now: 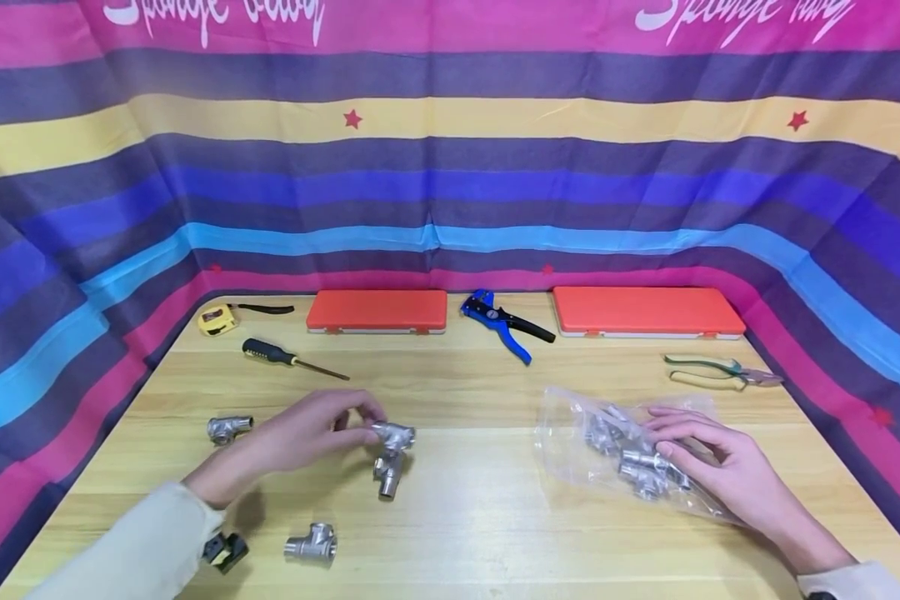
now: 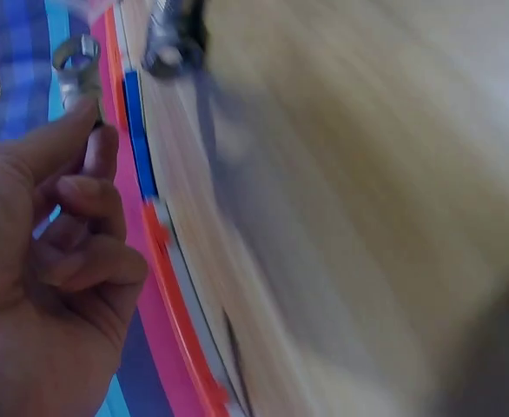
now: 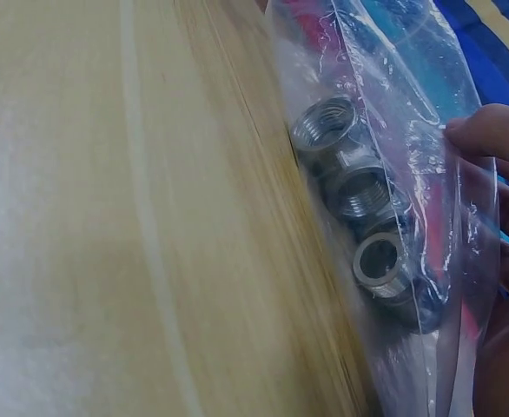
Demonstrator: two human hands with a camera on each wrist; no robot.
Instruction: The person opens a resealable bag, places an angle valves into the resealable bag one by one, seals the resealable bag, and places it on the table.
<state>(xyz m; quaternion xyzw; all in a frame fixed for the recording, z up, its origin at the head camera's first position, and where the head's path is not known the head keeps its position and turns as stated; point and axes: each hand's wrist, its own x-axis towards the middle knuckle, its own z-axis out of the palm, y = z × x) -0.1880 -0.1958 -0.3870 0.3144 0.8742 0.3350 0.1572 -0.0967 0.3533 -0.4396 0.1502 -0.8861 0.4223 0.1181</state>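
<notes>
My left hand (image 1: pixel 322 425) pinches a shiny metal tee fitting (image 1: pixel 395 435) between thumb and fingers, above the left-middle of the table. Just below it in the head view is a second tee fitting (image 1: pixel 387 477). The left wrist view shows the pinched fitting's open round end (image 2: pixel 76 56) beyond the fingertips. On the right, my right hand (image 1: pixel 727 462) holds the edge of a clear plastic bag (image 1: pixel 562 442), thumb on the near side. Several threaded metal fittings (image 3: pixel 359 191) lie inside the bag, partly blurred by its glare and folds.
Two more tee fittings, one upper (image 1: pixel 228 429) and one nearer (image 1: pixel 315 543), lie at the left. Farther back are a tape measure (image 1: pixel 216 320), screwdriver (image 1: pixel 270 351), red cases (image 1: pixel 378 310) (image 1: pixel 645 311), blue wire stripper (image 1: pixel 504 325) and pliers (image 1: pixel 727 371). A striped cloth (image 1: pixel 450 192) hangs behind.
</notes>
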